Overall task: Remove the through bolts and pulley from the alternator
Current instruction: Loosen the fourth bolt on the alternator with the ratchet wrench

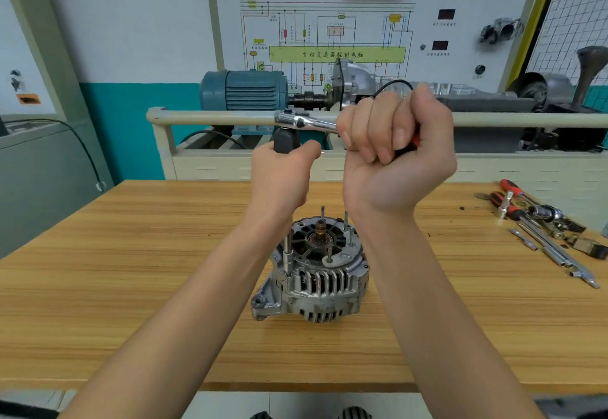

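Right hand [396, 152] fists ratchet [306, 121] handle (left hand [283, 175] grips adapter [286, 140]).

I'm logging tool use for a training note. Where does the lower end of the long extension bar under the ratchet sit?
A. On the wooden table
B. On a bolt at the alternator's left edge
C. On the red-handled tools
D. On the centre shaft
B: the slim steel extension bar runs down to the left rim of the grey finned alternator, away from its centre shaft.
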`<state>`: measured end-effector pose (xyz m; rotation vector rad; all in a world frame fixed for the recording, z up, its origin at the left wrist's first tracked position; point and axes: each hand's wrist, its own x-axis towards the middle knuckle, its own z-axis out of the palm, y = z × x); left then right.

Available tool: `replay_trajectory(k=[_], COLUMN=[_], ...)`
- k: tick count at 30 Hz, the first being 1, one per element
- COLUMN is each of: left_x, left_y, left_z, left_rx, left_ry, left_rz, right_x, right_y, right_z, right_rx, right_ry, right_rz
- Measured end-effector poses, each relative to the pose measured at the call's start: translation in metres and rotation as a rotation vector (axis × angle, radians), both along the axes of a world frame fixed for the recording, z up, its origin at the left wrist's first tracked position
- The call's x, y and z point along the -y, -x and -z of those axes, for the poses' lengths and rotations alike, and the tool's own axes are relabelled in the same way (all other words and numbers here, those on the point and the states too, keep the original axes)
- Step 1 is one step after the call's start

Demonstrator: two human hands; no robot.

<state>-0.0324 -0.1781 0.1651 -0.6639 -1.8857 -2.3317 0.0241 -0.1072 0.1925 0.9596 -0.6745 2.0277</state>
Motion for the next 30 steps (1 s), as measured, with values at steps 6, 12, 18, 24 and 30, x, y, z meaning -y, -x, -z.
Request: replay_trajectory(k=[6,12,18,24,30], left_x=[0.021,0.024,0.010,0.005,0.028], left_y=[0.006,0.008,0.006,0.004,0.016], left_z=[0.000,-0.003,-0.001,0.002,-0.003], left_rx=[-0.075,-0.045,0.032,0.016,-0.053], left_ry=[0.020,0.124,0.038,0.021,0.117], left_rz=[0.413,0.700,0.335,0.203,0.637], right_x=[-0.028,-0.040,-0.024,-0.006,-0.036], right_y=[0.010,0.033,0.011,0.001,0.018], right_z=[-0.010,-0.006,-0.003,-0.002,-0.013], right_rx=[0.138,0.256,0.161,0.014,0.250], right_ry=[-0.001,0.277,0.132,-0.040,0.100], right_rz=[-0.277,-0.681,-0.244,-0.004,-0.412])
